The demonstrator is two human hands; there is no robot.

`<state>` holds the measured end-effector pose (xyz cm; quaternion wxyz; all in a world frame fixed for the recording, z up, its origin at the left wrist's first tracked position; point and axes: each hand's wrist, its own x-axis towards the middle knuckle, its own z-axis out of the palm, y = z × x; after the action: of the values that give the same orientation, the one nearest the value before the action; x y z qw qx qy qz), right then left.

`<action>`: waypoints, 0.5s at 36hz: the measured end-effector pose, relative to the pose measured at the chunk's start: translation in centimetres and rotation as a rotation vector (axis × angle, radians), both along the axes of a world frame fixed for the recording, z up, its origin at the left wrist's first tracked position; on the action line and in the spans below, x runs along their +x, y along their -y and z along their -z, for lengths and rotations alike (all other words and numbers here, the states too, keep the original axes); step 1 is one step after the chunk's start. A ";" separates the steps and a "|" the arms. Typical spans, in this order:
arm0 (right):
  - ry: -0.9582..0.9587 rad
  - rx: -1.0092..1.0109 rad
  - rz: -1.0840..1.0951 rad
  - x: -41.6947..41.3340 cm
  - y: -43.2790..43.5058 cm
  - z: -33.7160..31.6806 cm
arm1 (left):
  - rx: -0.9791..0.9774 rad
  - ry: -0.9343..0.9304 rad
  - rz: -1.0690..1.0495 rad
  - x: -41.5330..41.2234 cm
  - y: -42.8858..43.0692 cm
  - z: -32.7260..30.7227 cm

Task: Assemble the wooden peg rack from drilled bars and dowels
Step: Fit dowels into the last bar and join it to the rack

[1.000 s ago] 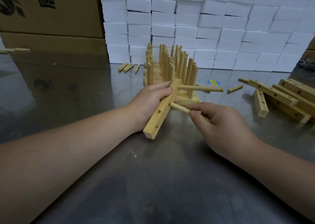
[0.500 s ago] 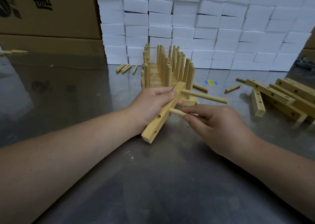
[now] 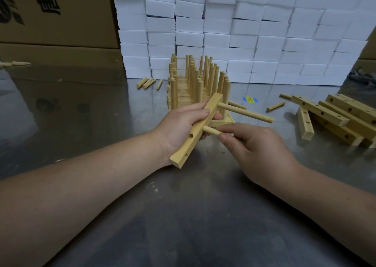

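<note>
A person's left hand (image 3: 181, 125) grips a drilled bar (image 3: 213, 105) above the middle of a steel table (image 3: 183, 216). The fingers (image 3: 198, 112) curl over the bar's upper face and the thumb is tucked beneath, so the bar slants from near left to far right. One long dowel (image 3: 246, 113) is seated in the bar's far end and juts out to the right. Two open holes show on the side face near its low end.

The right hand (image 3: 258, 151) pinches a second dowel (image 3: 211, 131) between thumb and forefinger, with the other fingers loosely curled behind. The dowel's free tip meets the bar at mid-length; how deep it sits cannot be told.

Just behind the hands, toward the table's far edge, stand the finished racks (image 3: 195, 79), their pegs upright in close rows. A few loose dowels (image 3: 146, 82) lie to the left of them at the far edge, and single ones (image 3: 275, 106) lie to the right, near a small blue and yellow sticker (image 3: 250, 99). A pile of drilled bars (image 3: 335, 114) lies at the table's right edge, with more short pegs (image 3: 16, 64) at its far left corner.

A wall of stacked white foam blocks (image 3: 244, 33) closes off the far edge. Printed cardboard boxes (image 3: 50, 12) stand at the left.
</note>
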<state>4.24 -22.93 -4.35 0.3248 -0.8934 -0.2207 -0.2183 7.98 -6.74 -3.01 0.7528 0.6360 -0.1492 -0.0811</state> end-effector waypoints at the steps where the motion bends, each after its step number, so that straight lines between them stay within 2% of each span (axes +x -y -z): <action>1: -0.042 0.030 -0.006 0.0 -0.1 0.0 | 0.006 0.014 -0.006 0.0 0.0 0.0; 9: -0.230 0.187 -0.025 0.0 -0.6 -0.3 | 0.047 0.087 -0.055 -0.2 0.1 -0.1; 18: -0.290 0.272 0.019 0.3 -0.7 -0.3 | 0.041 0.042 -0.082 0.0 0.5 0.2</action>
<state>4.56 -22.24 -4.03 0.4690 -0.8653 -0.1317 -0.1182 7.97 -7.22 -3.19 0.7390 0.6584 -0.1369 -0.0398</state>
